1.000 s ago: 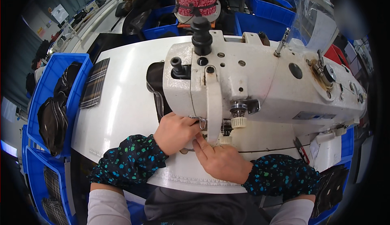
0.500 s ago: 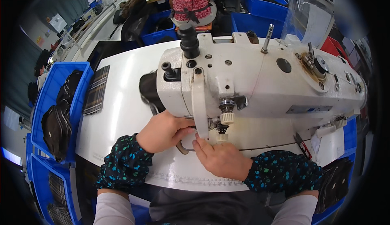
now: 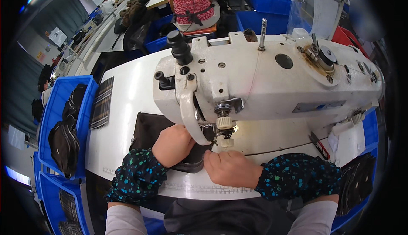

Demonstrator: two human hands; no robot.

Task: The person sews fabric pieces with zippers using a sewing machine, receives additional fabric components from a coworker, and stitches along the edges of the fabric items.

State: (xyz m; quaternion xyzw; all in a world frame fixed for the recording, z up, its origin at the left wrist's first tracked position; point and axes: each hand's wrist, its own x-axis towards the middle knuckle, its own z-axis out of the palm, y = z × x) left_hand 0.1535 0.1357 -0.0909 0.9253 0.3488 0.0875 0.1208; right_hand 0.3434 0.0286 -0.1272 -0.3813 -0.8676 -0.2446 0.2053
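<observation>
A dark brown zippered fabric piece [image 3: 148, 129] lies on the white sewing machine bed, its curved zip edge toward me. My left hand [image 3: 173, 146] rests on it with bent fingers closed on the fabric beside the needle area; its fingertips are partly hidden behind the white lever [image 3: 189, 112]. To the right, my right hand [image 3: 231, 168] is closed, thumb and forefinger pinched at the piece's right edge. Above both hands stands the white sewing machine head [image 3: 242, 80], which hides the needle and part of the fabric.
Blue bins [image 3: 47, 126] with dark zippered pieces stand at the left. A plaid fabric piece [image 3: 102, 103] lies on the table's left side. Red-handled snips [image 3: 319, 146] lie at the right, near dark fabric pieces [image 3: 356, 182]. Beyond the machine sits a person in a red patterned top [image 3: 191, 1].
The brown piece has come out from behind the machine head and now spreads under my left hand, zip edge nearer me. Both hands stay beside the needle area. The view has shifted slightly.
</observation>
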